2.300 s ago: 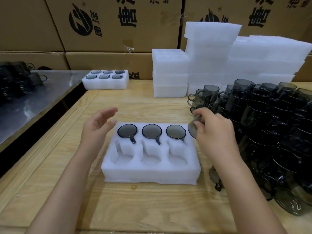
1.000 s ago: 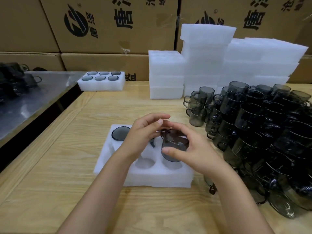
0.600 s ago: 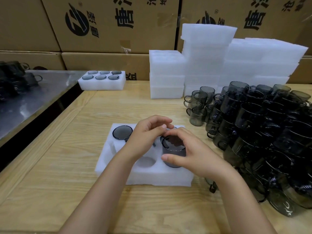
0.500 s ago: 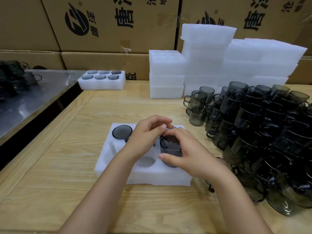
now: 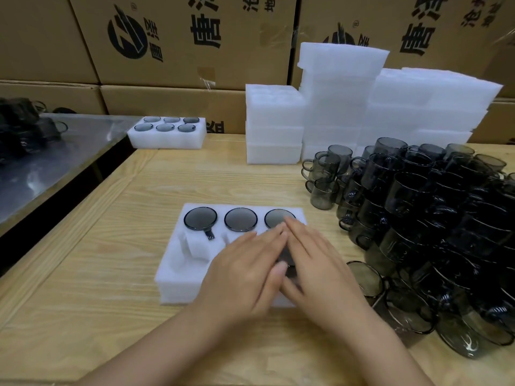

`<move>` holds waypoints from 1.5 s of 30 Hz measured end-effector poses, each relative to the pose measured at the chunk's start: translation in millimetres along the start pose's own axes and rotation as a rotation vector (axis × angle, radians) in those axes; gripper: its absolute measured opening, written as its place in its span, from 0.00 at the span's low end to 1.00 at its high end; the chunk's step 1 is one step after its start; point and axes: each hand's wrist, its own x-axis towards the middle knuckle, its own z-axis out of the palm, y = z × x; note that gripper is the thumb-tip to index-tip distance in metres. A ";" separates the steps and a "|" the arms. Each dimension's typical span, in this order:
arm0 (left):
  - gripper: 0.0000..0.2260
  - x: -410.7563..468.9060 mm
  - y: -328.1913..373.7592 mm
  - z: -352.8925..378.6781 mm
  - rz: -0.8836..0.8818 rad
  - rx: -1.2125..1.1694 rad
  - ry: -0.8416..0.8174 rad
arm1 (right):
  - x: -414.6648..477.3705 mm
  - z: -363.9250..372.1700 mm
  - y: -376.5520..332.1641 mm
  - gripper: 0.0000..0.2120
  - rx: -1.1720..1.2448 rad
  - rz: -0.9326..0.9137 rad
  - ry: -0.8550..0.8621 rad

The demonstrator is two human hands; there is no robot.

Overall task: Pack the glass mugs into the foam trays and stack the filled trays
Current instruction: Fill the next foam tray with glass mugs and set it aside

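A white foam tray lies on the wooden table in front of me. Three smoky glass mugs fill its back row. A fourth mug sits in the front right pocket, mostly hidden under my hands. My left hand and my right hand lie flat side by side with straight fingers, pressing down on that mug and the tray. The front left pocket holds nothing; the front middle pocket is hidden under my left hand.
A big heap of loose glass mugs covers the table's right side. Stacks of foam trays stand at the back. A filled tray sits at the back left beside a steel table. Cardboard boxes form the back wall.
My right hand lowered the mug into the front right pocket and let go of it. Both hands have flattened on top of it, uncovering the back row.
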 end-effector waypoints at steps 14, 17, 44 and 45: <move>0.21 -22.9 -11.7 15.9 0.177 0.442 -0.036 | -8.8 13.9 -9.6 0.33 -0.297 0.019 -0.088; 0.21 -18.7 -18.3 18.7 0.207 0.442 0.022 | -7.3 17.3 -13.9 0.31 -0.259 0.090 -0.002; 0.17 -18.3 -45.6 -16.9 -0.136 0.286 0.380 | -30.5 -57.5 30.9 0.33 -0.106 0.338 -0.537; 0.17 -18.4 -48.9 -19.6 -0.192 0.233 0.401 | -28.1 -59.3 31.1 0.32 -0.098 0.330 -0.551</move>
